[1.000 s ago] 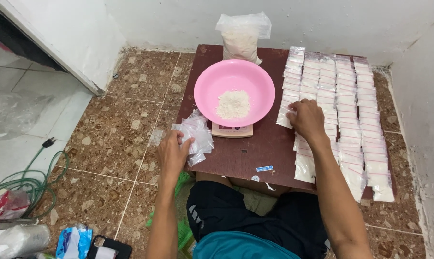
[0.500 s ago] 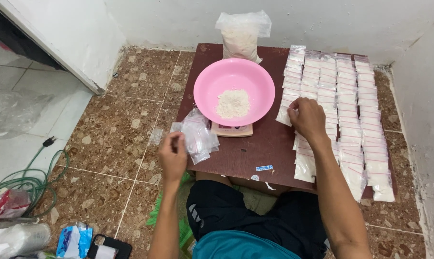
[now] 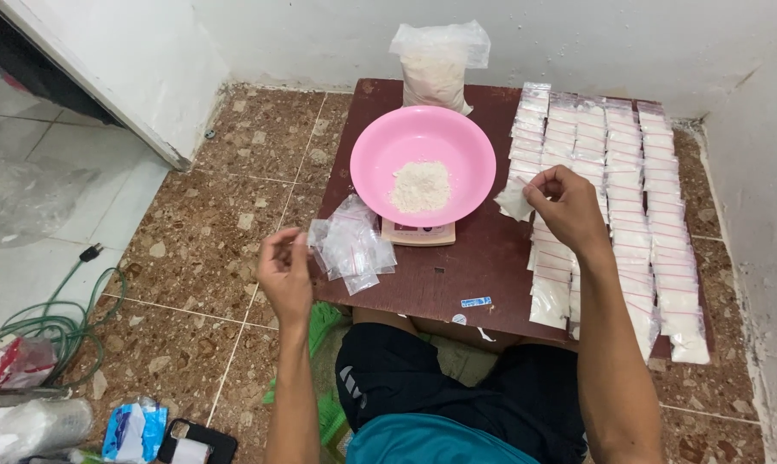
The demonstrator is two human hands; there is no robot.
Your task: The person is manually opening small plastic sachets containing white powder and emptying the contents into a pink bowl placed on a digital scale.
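Note:
My right hand [image 3: 567, 206] pinches a small filled bag [image 3: 514, 202] of white powder, at the left edge of the rows of filled bags [image 3: 616, 163] on the low brown table [image 3: 457, 279]. My left hand [image 3: 285, 271] hovers off the table's left edge with its fingers pinched on a small clear empty bag, beside the pile of empty bags [image 3: 352, 247]. A pink bowl [image 3: 380, 155] with a heap of white powder [image 3: 420, 185] rests on a small scale [image 3: 418, 233]. Behind it stands a large bag of powder [image 3: 437, 64].
White walls close in at the back and right. A white door panel [image 3: 105, 69] leans at the left. On the tiled floor lie a green cable [image 3: 36, 326] with a plug, a blue packet [image 3: 131, 430] and a black phone [image 3: 201, 444]. My knees sit under the table's front edge.
My left hand rose off the pile of empty bags and drew back to the left. My right hand lifted from the bag rows with a filled bag in its fingers.

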